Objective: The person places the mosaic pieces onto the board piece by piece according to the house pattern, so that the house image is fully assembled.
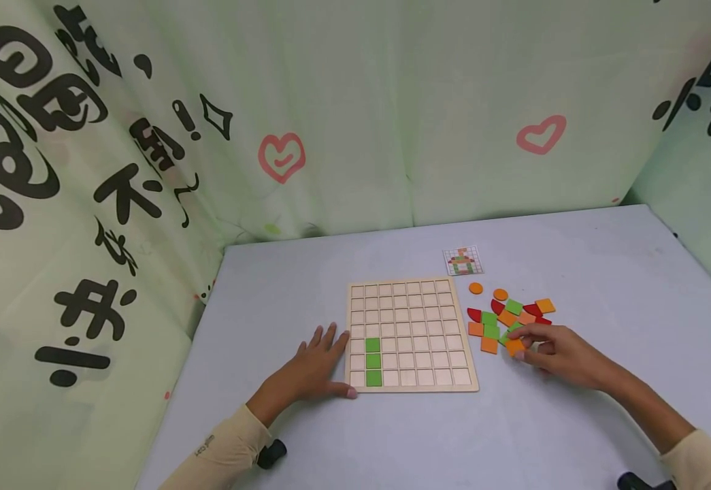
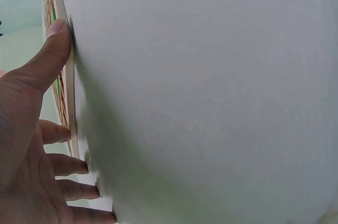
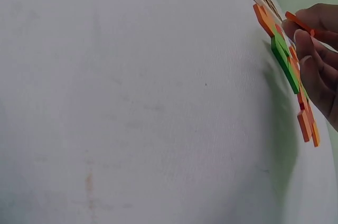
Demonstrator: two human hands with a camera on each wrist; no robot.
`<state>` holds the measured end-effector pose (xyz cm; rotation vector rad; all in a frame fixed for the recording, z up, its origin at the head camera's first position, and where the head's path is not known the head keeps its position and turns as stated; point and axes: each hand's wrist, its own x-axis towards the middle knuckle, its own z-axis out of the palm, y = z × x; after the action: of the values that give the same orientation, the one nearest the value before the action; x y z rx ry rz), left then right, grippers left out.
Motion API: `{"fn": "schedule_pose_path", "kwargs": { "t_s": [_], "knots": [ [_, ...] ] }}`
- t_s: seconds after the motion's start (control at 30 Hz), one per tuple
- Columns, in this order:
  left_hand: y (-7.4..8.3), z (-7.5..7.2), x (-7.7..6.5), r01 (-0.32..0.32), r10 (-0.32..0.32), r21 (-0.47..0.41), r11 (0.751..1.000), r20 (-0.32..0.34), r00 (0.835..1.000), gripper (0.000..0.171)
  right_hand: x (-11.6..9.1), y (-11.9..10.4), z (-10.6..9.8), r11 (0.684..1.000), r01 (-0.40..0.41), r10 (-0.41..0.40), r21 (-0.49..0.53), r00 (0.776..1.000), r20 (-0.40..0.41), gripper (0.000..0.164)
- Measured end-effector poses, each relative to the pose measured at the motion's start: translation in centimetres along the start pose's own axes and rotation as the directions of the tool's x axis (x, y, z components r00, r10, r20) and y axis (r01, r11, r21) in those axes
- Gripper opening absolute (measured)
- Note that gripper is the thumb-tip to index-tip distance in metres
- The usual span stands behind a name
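Note:
My right hand (image 1: pixel 560 352) pinches a flat orange square tile (image 1: pixel 515 348) between thumb and fingers, over the loose pieces on the table. In the right wrist view the same orange tile (image 3: pixel 300 24) shows edge-on in the fingertips. My left hand (image 1: pixel 315 364) lies with fingers spread at the left edge of a wooden grid board (image 1: pixel 413 389), the thumb at its lower left corner. In the left wrist view the thumb (image 2: pixel 59 36) rests along the board's side. Three green square tiles (image 1: pixel 373 361) fill a short column of cells near the board's left side.
Right of the board lies a cluster of loose tiles: green squares (image 1: pixel 491 331), orange squares (image 1: pixel 475 329), red curved pieces (image 1: pixel 474 314) and orange discs (image 1: pixel 475 288). A small pattern card (image 1: pixel 462 260) sits behind the board. A printed curtain (image 1: pixel 355 136) hangs along the table's back.

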<state>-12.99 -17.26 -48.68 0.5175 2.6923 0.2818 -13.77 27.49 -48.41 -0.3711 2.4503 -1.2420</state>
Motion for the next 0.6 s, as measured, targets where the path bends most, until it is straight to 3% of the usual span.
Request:
{"fn": "schedule_pose_path", "kwargs": {
  "t_s": [0.1, 0.43, 0.6],
  "knots": [
    [0.1, -0.1, 0.0, 0.003, -0.003, 0.000, 1.000, 0.002, 1.000, 0.112, 0.1, -0.5, 0.3, 0.999, 0.018, -0.019, 0.045, 0.999, 0.027, 0.038],
    [0.0, 0.0, 0.0, 0.009, -0.009, 0.001, 1.000, 0.003, 1.000, 0.112, 1.2, -1.9, 1.9, 0.993, 0.094, -0.095, 0.077, 0.995, 0.008, 0.036],
    [0.0, 0.1, 0.1, 0.010, -0.010, 0.000, 1.000, 0.003, 1.000, 0.112, 2.0, -2.6, 2.9, 0.993, 0.083, -0.085, 0.081, 0.996, 0.018, 0.034]
  ]
}}
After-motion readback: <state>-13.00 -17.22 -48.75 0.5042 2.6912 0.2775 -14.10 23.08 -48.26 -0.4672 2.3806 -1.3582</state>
